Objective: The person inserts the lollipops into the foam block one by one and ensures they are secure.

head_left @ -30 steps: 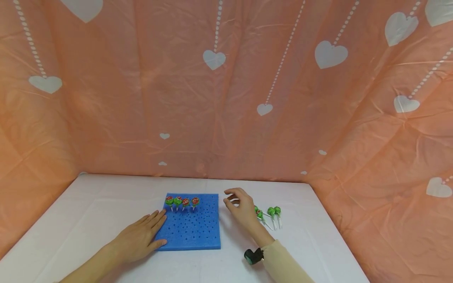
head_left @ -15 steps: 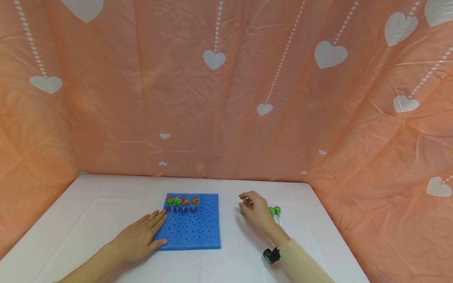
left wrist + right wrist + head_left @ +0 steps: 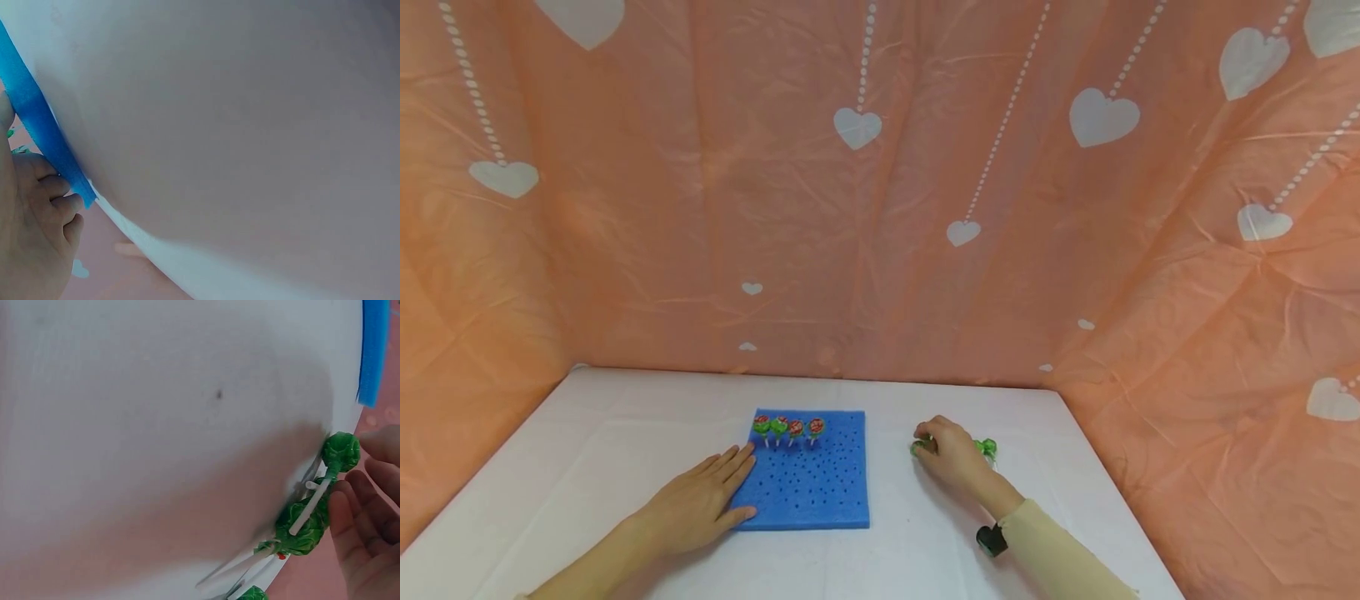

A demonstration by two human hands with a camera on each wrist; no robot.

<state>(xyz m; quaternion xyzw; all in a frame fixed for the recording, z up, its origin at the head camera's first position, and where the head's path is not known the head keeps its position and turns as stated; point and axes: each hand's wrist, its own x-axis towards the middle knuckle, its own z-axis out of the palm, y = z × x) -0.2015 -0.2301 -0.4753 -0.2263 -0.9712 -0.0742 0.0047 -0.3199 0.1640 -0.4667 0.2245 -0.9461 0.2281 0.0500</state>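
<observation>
A blue foam board dotted with small holes lies on the white table, and several red-and-green lollipops stand upright in a row near its far left edge. My left hand rests on the board's left side, fingers extended; the left wrist view shows the hand along the board's edge. Over the loose lollipops to the right, my right hand reaches down with bent fingers. In the right wrist view a green lollipop is beside the fingertips of this hand, with a gap between thumb and finger.
More green lollipops lie behind the right hand, partly hidden by it. Under the nearest one, the right wrist view shows another green lollipop. The table meets an orange cloth backdrop with white hearts.
My right hand has moved right from beside the board to the loose lollipops and lowered over them. The left hand and the standing lollipops stay in place.
</observation>
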